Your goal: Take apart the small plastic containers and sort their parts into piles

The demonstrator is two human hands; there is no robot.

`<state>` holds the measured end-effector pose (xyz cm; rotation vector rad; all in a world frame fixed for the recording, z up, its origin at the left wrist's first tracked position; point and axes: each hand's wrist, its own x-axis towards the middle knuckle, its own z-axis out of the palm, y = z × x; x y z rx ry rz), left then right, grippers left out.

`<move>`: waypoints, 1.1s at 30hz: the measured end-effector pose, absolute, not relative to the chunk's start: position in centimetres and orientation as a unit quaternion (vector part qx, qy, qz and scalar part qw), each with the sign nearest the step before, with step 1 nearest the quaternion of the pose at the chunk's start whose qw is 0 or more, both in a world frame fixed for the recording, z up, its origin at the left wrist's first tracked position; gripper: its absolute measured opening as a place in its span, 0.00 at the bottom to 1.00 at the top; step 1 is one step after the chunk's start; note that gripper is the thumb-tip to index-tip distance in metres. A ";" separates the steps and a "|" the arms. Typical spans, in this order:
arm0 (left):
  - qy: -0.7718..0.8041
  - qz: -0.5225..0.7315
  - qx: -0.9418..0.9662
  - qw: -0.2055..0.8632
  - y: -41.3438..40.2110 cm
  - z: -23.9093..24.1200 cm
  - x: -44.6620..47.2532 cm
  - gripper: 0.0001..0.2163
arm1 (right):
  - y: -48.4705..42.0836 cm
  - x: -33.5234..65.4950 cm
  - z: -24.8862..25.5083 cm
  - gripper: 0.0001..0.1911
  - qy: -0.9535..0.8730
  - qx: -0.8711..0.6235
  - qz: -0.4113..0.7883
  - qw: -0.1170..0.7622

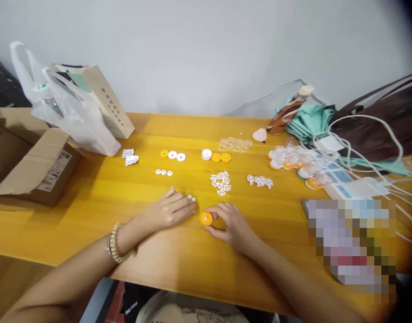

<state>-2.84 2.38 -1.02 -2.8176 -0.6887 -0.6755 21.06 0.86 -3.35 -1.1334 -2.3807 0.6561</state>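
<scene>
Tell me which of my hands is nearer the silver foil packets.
Left. Your left hand is nearer you than the silver foil packets and to their right; your right hand is farther right, holding an orange disc.

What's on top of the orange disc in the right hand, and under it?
A small whitish piece sits at the centre of the orange disc, held by the right hand. Underneath is covered; can't tell.

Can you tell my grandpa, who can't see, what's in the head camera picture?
A person's right hand holds an orange disc at a yellow table, with the left hand beside small white bits. Farther back are other discs, clear round pieces and white cut-outs. A box stands on the left; cables lie on the right.
</scene>
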 end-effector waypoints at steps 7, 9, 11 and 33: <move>-0.205 -0.193 -0.957 0.073 1.3 -1.1 -0.2 0.07 | 1.0 21.2 -4.0 0.13 -0.862 -0.394 0.225 0.227; -0.202 -0.201 -0.954 0.093 1.4 -1.4 -0.1 0.07 | 1.0 21.2 -4.1 0.13 -0.862 -0.394 0.224 0.229; -0.197 -0.204 -0.952 0.115 1.4 -1.5 -0.1 0.06 | 1.0 21.2 -4.1 0.12 -0.862 -0.392 0.222 0.231; -0.119 -0.177 -0.958 0.190 1.5 -1.9 -0.5 0.07 | 0.9 21.1 -3.8 0.12 -0.866 -0.386 0.217 0.231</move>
